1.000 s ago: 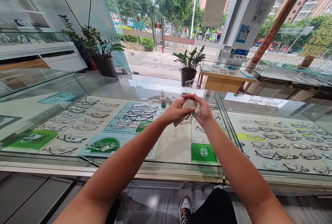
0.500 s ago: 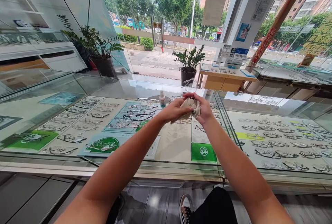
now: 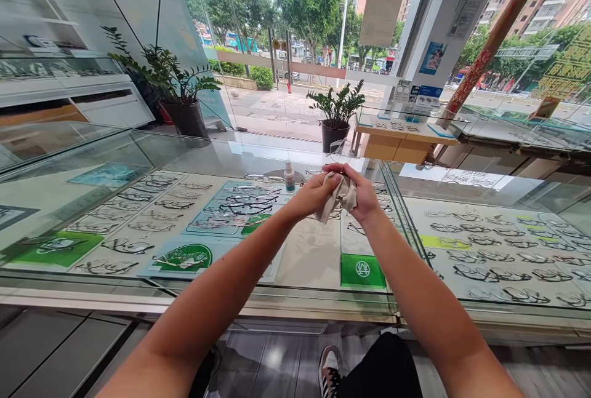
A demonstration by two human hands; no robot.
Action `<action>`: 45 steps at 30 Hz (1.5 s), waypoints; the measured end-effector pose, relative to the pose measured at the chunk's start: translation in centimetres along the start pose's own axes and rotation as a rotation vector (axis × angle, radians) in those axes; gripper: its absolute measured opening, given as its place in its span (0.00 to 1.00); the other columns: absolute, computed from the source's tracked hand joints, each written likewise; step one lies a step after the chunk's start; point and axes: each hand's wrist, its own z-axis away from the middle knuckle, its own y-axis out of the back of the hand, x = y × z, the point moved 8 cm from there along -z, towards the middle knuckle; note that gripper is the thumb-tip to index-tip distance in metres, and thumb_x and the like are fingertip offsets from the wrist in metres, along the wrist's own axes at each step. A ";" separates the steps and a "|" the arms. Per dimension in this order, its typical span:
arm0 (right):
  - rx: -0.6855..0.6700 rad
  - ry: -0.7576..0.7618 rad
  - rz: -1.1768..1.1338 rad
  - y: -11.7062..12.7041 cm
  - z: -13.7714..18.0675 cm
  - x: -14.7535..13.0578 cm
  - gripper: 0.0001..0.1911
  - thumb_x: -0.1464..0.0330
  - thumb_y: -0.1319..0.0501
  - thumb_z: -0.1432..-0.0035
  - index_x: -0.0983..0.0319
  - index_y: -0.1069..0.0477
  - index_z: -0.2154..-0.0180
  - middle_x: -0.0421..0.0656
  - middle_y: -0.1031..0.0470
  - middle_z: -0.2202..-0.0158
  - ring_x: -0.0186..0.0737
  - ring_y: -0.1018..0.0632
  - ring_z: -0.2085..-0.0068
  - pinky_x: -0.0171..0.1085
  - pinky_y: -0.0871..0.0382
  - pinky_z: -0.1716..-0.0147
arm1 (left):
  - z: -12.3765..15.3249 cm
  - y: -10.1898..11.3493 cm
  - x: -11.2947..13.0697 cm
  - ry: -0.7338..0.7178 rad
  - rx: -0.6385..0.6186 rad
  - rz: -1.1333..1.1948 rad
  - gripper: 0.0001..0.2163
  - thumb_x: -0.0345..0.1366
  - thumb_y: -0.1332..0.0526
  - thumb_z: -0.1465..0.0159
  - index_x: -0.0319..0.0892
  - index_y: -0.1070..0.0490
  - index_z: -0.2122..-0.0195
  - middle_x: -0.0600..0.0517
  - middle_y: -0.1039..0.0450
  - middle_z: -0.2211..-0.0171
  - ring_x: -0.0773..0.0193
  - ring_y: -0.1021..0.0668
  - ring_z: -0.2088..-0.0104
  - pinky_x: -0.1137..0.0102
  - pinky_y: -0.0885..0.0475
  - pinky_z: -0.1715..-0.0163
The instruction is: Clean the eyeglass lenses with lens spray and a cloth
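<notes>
Above a glass display counter [image 3: 277, 299] my two hands meet around a beige cloth [image 3: 339, 196]. My left hand [image 3: 311, 195] pinches the cloth from the left, fingers closed. My right hand [image 3: 364, 194] grips it from the right, fingers curled over the top. A thin, clear pair of glasses [image 3: 339, 149] sticks up just above the hands, its lower part wrapped in the cloth. A small white spray bottle [image 3: 289, 177] stands on the counter glass just left of my left hand.
Under the glass lie several rows of spectacle frames [image 3: 152, 207] on trays, with green signs [image 3: 362, 270]. A second case [image 3: 508, 244] adjoins on the right. Two potted plants [image 3: 339, 115] stand behind, before the shop window. My shoe [image 3: 329, 370] shows below.
The hands stayed in place and kept working the cloth; a fold of it now hangs lower under my left hand.
</notes>
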 end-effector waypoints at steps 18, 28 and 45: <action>-0.007 0.043 -0.033 -0.8 0.2 0.0 0.14 0.53 0.25 0.41 0.55 0.15 0.63 0.44 0.09 0.48 0.52 0.14 0.46 0.48 0.19 0.41 | 0.2 0.5 1.0 -0.107 0.200 -0.084 0.36 0.75 0.34 0.37 0.44 0.36 0.77 0.55 0.38 0.79 0.67 0.38 0.75 0.68 0.41 0.74; 0.057 0.143 0.089 1.2 0.0 -2.6 0.15 0.52 0.25 0.38 0.54 0.20 0.68 0.43 0.13 0.40 0.50 0.19 0.38 0.43 0.22 0.45 | -0.9 4.3 -1.0 -0.059 0.417 0.211 0.36 0.76 0.28 0.42 0.42 0.23 0.65 0.51 0.21 0.71 0.61 0.21 0.66 0.67 0.25 0.63; -0.027 0.101 0.354 -0.2 0.3 -1.2 0.17 0.50 0.24 0.42 0.56 0.17 0.72 0.40 0.22 0.65 0.44 0.25 0.56 0.43 0.29 0.45 | -0.7 4.8 0.3 -0.112 0.354 0.228 0.34 0.72 0.22 0.46 0.40 0.21 0.68 0.52 0.21 0.73 0.64 0.23 0.71 0.68 0.27 0.68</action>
